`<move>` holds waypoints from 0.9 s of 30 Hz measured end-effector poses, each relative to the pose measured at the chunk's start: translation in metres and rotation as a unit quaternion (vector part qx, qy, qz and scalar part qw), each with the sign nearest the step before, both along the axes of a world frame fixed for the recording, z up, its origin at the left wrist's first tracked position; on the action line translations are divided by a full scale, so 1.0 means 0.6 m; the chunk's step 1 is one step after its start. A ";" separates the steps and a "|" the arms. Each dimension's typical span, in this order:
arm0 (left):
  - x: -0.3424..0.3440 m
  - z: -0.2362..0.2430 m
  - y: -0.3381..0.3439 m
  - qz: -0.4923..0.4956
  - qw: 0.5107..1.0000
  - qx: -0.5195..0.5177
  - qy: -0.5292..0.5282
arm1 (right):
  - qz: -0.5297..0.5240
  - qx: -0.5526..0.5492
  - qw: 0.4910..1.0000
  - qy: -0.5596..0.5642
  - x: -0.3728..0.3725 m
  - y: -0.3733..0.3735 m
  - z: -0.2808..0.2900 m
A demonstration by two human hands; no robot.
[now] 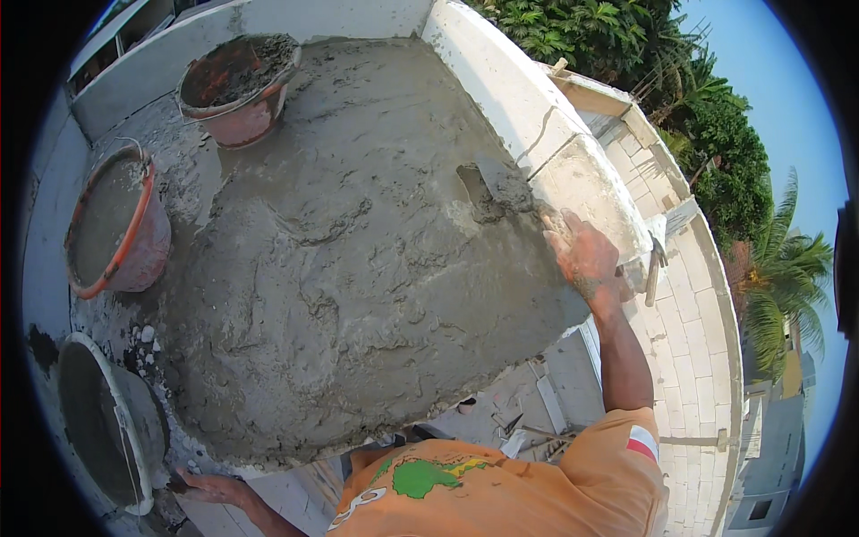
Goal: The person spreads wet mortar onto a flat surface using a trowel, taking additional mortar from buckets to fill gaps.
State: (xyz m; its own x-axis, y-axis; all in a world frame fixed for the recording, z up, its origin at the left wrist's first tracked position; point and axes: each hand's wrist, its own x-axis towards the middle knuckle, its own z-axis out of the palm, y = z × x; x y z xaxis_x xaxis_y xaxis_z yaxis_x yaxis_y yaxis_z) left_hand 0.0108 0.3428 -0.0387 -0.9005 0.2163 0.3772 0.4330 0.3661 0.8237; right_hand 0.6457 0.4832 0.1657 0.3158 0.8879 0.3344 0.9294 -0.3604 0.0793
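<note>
**A:** How does the right hand (pixel 586 255) hold on?

**B:** Its fingers curl in around the handle end of the trowel (pixel 477 190), hiding most of it. The blade rests on the mortar (pixel 358 286) near the white wall (pixel 501 80), with a thick lump on or against it.

**A:** Why reach so far out?

**B:** Probably because that stretched arm brings the blade to the strip beside the wall; the low hold would keep it close to the surface.

**A:** And the left hand (pixel 219 490)?

**B:** Down at the lower left, by the rim of the grey bucket (pixel 143 407). Something dark (pixel 179 483) shows at its fingertips. I can't tell whether the fingers pinch it, grasp the rim or only lean there, perhaps for balance.

**A:** Further out?

**B:** The orange-rimmed bucket (pixel 152 242) holds grey slurry; the red bucket (pixel 246 125), beyond it, has mortar caked inside. All three line the left side, likely to leave the trowel room.

**A:** Past the white wall?

**B:** A hammer-like tool (pixel 657 255) at its near end, then a block wall (pixel 684 358) and trees (pixel 573 36).
</note>
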 end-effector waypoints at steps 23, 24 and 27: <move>-0.015 -0.017 -0.004 -0.021 0.999 0.001 0.039 | -0.072 -0.054 0.991 0.104 -0.001 0.056 0.052; -0.015 -0.017 -0.006 -0.018 0.999 -0.001 0.041 | -0.069 -0.056 0.990 0.106 0.002 0.071 0.046; -0.008 -0.011 -0.001 -0.027 0.999 0.035 0.016 | -0.088 -0.109 0.984 0.107 0.018 0.105 0.012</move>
State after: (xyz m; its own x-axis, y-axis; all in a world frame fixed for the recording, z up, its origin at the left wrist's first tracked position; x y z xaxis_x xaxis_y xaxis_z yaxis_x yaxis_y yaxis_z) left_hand 0.0057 0.3421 -0.0453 -0.8754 0.2363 0.4218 0.4774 0.2843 0.8315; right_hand 0.6567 0.5464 0.1727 0.5141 0.8562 0.0516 0.8577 -0.5139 -0.0187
